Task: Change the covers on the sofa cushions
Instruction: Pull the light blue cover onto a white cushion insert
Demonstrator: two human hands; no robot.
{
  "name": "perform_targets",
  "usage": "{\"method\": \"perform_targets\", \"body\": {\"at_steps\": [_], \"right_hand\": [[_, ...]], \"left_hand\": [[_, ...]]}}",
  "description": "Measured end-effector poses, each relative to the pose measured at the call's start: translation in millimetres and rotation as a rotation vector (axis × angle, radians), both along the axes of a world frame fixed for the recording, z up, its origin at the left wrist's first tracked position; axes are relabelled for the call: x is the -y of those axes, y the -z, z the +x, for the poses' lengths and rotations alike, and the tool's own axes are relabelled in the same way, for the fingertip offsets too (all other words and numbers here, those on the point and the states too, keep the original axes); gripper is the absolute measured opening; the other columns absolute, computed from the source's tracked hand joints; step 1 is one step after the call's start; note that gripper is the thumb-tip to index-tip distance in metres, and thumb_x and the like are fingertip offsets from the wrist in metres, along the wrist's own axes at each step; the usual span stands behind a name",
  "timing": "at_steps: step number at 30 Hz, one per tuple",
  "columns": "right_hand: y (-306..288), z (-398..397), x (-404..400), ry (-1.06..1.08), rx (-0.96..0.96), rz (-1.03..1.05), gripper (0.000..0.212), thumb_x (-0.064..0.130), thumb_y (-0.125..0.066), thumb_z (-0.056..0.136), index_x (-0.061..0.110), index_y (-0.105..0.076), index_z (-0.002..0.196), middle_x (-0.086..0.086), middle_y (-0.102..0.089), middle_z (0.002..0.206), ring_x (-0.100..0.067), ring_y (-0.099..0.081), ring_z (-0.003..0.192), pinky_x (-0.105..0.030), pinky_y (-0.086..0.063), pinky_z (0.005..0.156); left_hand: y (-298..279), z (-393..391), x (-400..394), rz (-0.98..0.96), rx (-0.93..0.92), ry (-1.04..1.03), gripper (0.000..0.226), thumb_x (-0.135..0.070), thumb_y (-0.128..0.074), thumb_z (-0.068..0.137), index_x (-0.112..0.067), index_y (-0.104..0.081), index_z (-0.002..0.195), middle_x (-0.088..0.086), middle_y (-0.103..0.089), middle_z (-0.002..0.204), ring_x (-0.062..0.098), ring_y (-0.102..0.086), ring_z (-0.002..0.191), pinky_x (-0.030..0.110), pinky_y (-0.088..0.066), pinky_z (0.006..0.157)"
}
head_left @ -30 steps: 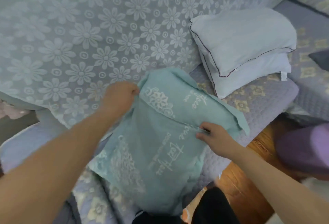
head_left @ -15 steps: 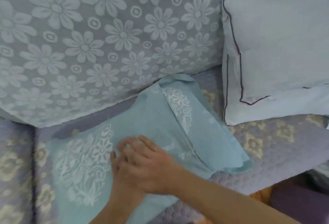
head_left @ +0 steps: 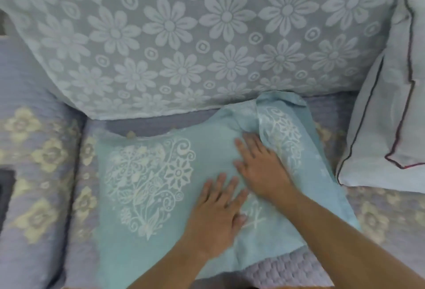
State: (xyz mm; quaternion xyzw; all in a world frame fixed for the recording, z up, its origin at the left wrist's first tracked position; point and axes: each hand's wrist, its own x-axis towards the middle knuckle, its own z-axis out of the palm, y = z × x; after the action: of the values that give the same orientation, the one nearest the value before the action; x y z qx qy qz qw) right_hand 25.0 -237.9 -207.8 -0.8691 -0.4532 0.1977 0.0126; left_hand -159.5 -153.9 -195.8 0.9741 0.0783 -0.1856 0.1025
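Light soft, even, cool bluish cast; no glare, shadows faint. Overall slightly soft focus. Wide-angle bending visible toward edges.

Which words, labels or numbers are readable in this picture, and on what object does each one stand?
None can be read with certainty.
White script on the teal cushion cover, beside the left hand: mostly hidden by the hand and blurred, unreadable.
The right hand may hide more.
White heart design: ornament only, no words.
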Motion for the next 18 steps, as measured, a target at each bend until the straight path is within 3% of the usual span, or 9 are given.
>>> {"method": "perform_targets", "body": {"at_steps": [3, 5, 7, 10, 11, 12, 14, 16, 18], "right_hand": [[39.0, 47.1, 36.6, 0.141, 0.099, -0.273, 0.076, 0.056, 0.011, 0.093, 0.019, -0.001, 0.159, 0.0, -0.006, 0.167, -0.022, -0.003, 0.153, -0.045, 0.004, 0.123], [32.7, 41.8, 22.7, 0.156, 0.112, -0.295, 0.072, 0.054, 0.002, 0.096, 0.02, -0.005, 0.159, -0.001, -0.008, 0.167, -0.022, -0.002, 0.153, -0.048, 0.007, 0.122], [22.2, 30.1, 12.9, 0.242, 0.172, -0.23, 0.067, 0.056, -0.009, 0.1, 0.024, -0.006, 0.159, -0.004, -0.008, 0.167, -0.027, 0.0, 0.153, -0.051, 0.01, 0.12], [13.2, 22.8, 29.9, 0.615, 0.134, -0.221, 0.077, 0.071, -0.023, 0.094, 0.032, 0.001, 0.157, -0.01, -0.002, 0.166, -0.038, -0.001, 0.151, -0.058, 0.003, 0.118], [11.9, 20.1, 35.8, 0.796, 0.063, -0.206, 0.086, 0.077, -0.028, 0.089, 0.032, 0.001, 0.156, -0.014, -0.006, 0.165, -0.041, -0.01, 0.149, -0.061, -0.007, 0.118], [12.3, 17.9, 39.0, 0.961, -0.043, -0.179, 0.096, 0.081, -0.035, 0.083, 0.029, 0.0, 0.156, -0.02, -0.016, 0.162, -0.044, -0.022, 0.145, -0.061, -0.017, 0.115], [6.4, 16.0, 36.7, 1.109, -0.233, -0.154, 0.107, 0.08, -0.051, 0.079, 0.015, -0.013, 0.155, -0.028, -0.037, 0.15, -0.045, -0.041, 0.135, -0.054, -0.032, 0.109], [-7.5, 17.3, 32.7, 1.096, -0.279, -0.158, 0.097, 0.071, -0.057, 0.083, 0.0, -0.037, 0.146, -0.03, -0.047, 0.142, -0.045, -0.047, 0.13, -0.047, -0.037, 0.106], [-33.6, 12.2, 31.9, 1.073, -0.258, -0.133, 0.085, 0.067, -0.057, 0.086, -0.001, -0.049, 0.138, -0.027, -0.052, 0.138, -0.044, -0.051, 0.125, -0.045, -0.041, 0.102]], "left_hand": [[-51.6, -57.5, -38.6, 0.005, 0.191, -0.089, 0.052, -0.047, -0.036, 0.104, -0.033, -0.04, 0.154, 0.006, -0.024, 0.167, 0.031, -0.016, 0.155, 0.053, -0.018, 0.122], [-59.8, -91.4, -75.0, 0.088, 0.233, -0.35, 0.054, -0.042, -0.04, 0.101, -0.031, -0.041, 0.153, 0.012, -0.027, 0.165, 0.036, -0.021, 0.153, 0.055, -0.022, 0.12], [-50.5, -113.7, -115.8, 0.07, 0.145, -0.798, 0.059, -0.046, -0.039, 0.1, -0.028, -0.035, 0.156, 0.017, -0.024, 0.164, 0.04, -0.021, 0.151, 0.055, -0.022, 0.118], [-20.3, -129.3, -173.6, -0.368, 0.021, -1.468, 0.097, -0.075, -0.049, 0.086, -0.024, -0.015, 0.161, 0.012, -0.028, 0.164, 0.037, -0.031, 0.147, 0.049, -0.026, 0.121], [-13.3, -131.9, -183.5, -0.529, 0.002, -1.588, 0.114, -0.086, -0.056, 0.073, -0.021, -0.02, 0.16, 0.009, -0.038, 0.159, 0.033, -0.042, 0.142, 0.049, -0.032, 0.119], [-9.7, -132.0, -188.1, -0.694, -0.015, -1.628, 0.124, -0.091, -0.063, 0.059, -0.017, -0.036, 0.155, 0.008, -0.053, 0.149, 0.03, -0.055, 0.132, 0.049, -0.041, 0.114], [-6.3, -125.6, -188.8, -0.789, -0.004, -1.6, 0.112, -0.088, -0.074, 0.047, -0.012, -0.065, 0.129, 0.004, -0.072, 0.119, 0.024, -0.07, 0.107, 0.046, -0.053, 0.101], [-15.6, -114.9, -191.7, -0.673, 0.075, -1.531, 0.092, -0.08, -0.077, 0.054, -0.013, -0.071, 0.116, 0.004, -0.074, 0.112, 0.025, -0.07, 0.105, 0.044, -0.054, 0.098], [-29.9, -108.7, -207.9, -0.462, 0.112, -1.488, 0.086, -0.074, -0.074, 0.067, -0.009, -0.068, 0.122, 0.014, -0.071, 0.119, 0.033, -0.066, 0.111, 0.044, -0.053, 0.096]]}}
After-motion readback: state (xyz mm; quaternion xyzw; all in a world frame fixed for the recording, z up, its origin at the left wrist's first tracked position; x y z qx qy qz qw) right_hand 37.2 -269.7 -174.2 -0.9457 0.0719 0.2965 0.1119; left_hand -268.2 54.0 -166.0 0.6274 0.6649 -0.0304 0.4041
